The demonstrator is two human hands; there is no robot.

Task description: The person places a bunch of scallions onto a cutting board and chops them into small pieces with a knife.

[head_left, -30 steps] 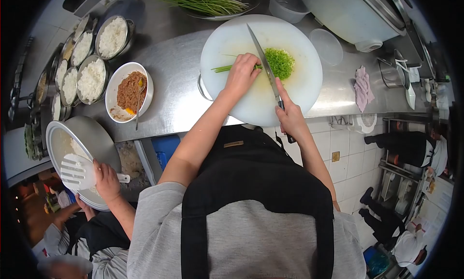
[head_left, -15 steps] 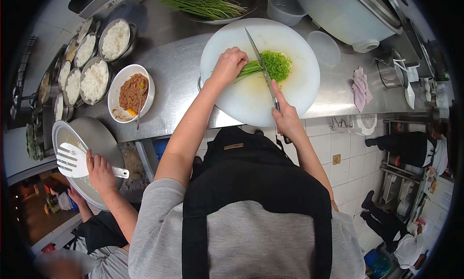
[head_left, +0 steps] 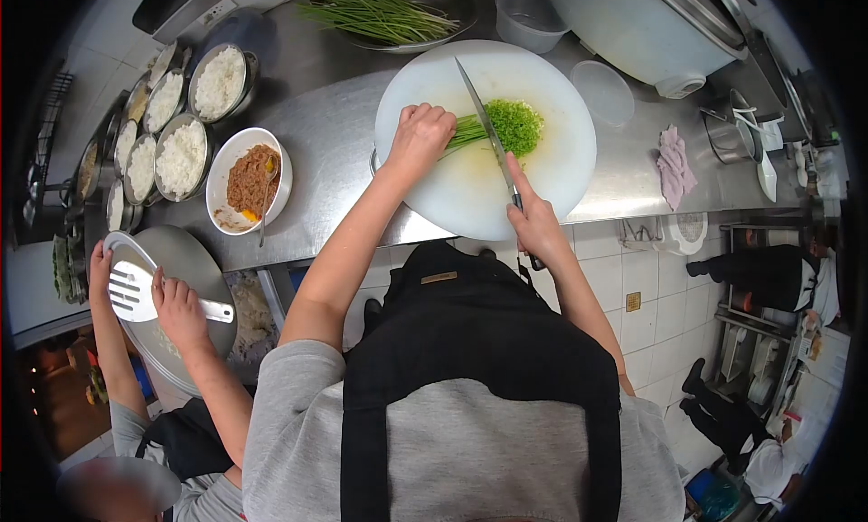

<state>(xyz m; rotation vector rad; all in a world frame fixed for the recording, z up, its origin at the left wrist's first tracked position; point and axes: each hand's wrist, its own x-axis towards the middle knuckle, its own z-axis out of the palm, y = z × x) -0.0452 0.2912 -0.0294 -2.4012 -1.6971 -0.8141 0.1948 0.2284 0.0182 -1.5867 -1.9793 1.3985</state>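
The bundle of green stalks [head_left: 467,133] lies on the round white cutting board [head_left: 565,165], upper centre of the frame, its cut end running to the knife [head_left: 486,122]. Chopped greens [head_left: 514,127] are heaped on the far side of the blade. The left hand [head_left: 422,141] is closed over the bundle, fingers curled; the right hand [head_left: 533,219] grips the knife by its handle, index finger extended toward the blade. From where I stand, good practice would be: tuck the left fingertips behind the knuckles, press the stalks level and together, feed them in small, equal increments, and draw the edge fully through to the board. The heap sits close to the blade and could hide the cut line; clearing it rightward would help. Left of the board stands a white bowl [head_left: 213,197] of brown mixture; lower left, a co-worker's hand [head_left: 181,310] holds a slotted spatula [head_left: 131,291].
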